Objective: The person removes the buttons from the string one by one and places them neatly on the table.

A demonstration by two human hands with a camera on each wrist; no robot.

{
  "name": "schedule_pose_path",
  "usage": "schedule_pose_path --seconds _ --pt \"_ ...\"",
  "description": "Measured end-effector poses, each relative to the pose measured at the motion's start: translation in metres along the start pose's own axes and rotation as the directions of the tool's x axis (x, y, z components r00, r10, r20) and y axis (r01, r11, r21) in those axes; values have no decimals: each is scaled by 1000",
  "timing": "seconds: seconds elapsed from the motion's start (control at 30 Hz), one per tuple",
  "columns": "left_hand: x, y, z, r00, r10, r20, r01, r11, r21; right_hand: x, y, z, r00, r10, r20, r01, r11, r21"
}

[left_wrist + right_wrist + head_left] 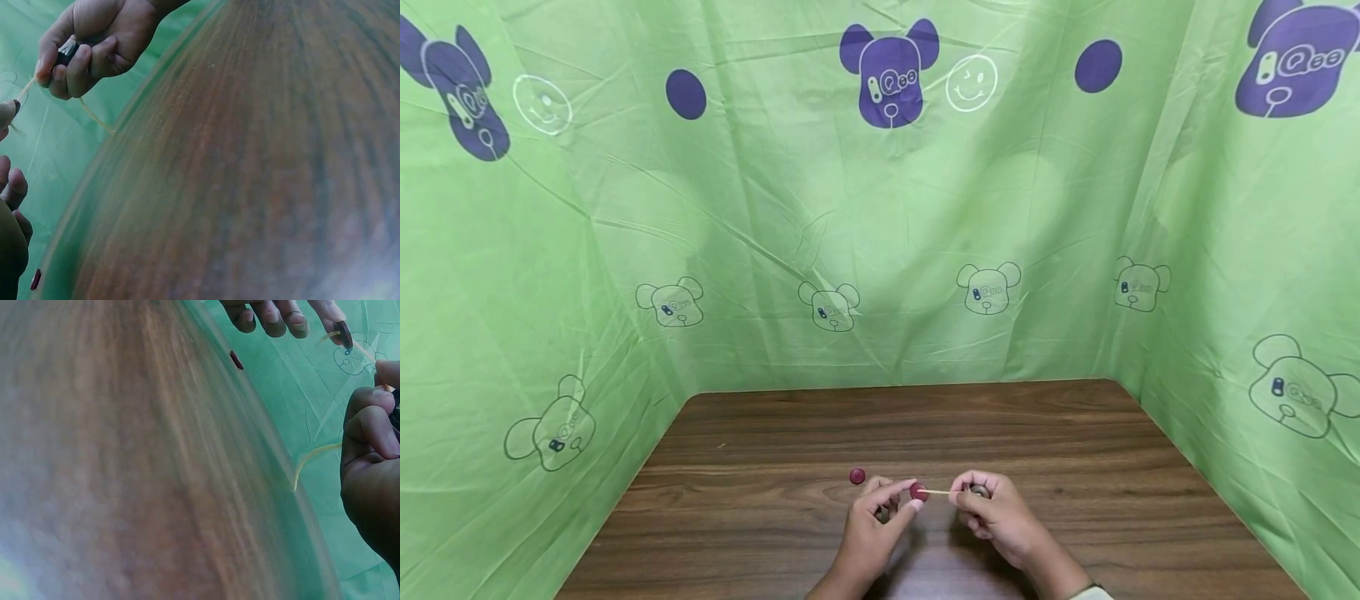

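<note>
Pinching a red button (918, 492) edgewise in the left hand (876, 525) between thumb and fingertip, likely clearing its middle for the yellow cord (937, 492) gripped, right of it, by the curled right hand (1000, 517), perhaps with a dark object (64, 56), and with a second disc (857, 476) left of it.

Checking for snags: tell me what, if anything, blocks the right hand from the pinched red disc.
Nothing visible does: only the cord spans the gap between right hand and disc. The other disc lies outside it.

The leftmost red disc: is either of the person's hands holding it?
No, that red disc lies on the wooden table, apart from the left hand and right hand.
</note>
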State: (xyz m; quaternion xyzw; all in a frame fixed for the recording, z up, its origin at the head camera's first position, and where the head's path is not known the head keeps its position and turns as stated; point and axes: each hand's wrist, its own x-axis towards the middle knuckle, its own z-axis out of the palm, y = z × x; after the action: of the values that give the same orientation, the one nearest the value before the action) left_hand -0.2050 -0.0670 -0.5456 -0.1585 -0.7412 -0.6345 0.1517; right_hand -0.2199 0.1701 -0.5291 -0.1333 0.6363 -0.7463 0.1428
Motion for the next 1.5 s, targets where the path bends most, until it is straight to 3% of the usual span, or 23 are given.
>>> schedule_pose_path --seconds 0.27,0.53,0.77,1.13,1.5 --pt "3 -5 1 999 24 -40 -26 998 -51 -1 -1 0 1000 -11 -8 11 1000 10" --pt "4 -4 -3 997 -71 -16 69 992 -101 -2 -3 1 1000 -25 1 25 1000 16" --pt "5 -7 -7 987 -159 -17 157 985 -65 -1 -3 1 1000 -26 0 26 999 20" --pt "11 -15 -11 973 -223 -60 221 974 -41 -1 -3 0 999 -35 14 35 998 43" --pt "20 -31 -12 972 -186 -141 200 975 95 -2 -2 0 999 -29 24 28 999 43"
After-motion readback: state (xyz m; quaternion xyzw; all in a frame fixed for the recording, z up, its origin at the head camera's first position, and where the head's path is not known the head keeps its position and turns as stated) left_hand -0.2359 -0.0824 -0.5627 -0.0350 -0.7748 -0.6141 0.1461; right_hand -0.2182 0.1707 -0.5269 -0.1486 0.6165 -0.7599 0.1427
